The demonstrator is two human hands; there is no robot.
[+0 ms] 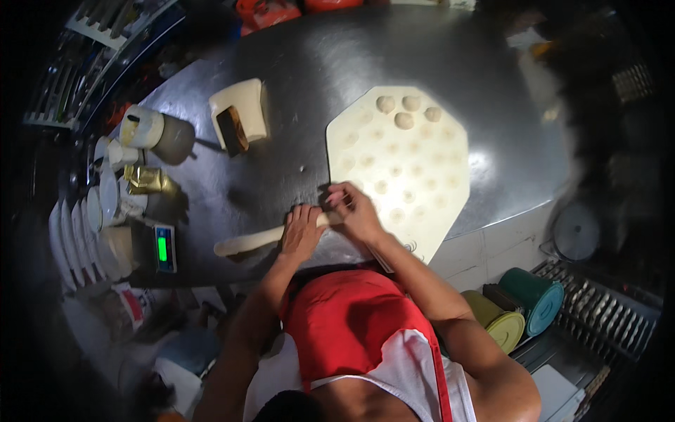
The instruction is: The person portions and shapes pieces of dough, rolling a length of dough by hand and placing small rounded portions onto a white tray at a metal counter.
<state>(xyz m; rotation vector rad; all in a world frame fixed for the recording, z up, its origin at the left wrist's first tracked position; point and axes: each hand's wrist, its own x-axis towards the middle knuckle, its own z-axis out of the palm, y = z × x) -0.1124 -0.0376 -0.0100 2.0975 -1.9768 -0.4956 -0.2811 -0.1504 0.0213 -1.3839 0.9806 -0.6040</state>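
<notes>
A long pale rope of dough [247,243] lies on the steel table close to me, tapering off to the left. My left hand [302,231] is over the rope, its fingers curled across it. Beside it, my right hand [353,213] has its fingers closed around the rope's right end; the thumb side hides part of the dough there. Right of my hands is a cream-coloured board [436,190] with cut corners, marked by rows of round spots. Several dough balls [404,121] sit together at its far end.
A folded slab of dough [253,105] with a dark-bladed scraper [232,131] on it lies at the far left. Near the left edge are a scale [165,248] with a green display, a gold packet [143,179], a white tub [143,126] and stacked dishes. Lidded buckets [545,309] stand lower right.
</notes>
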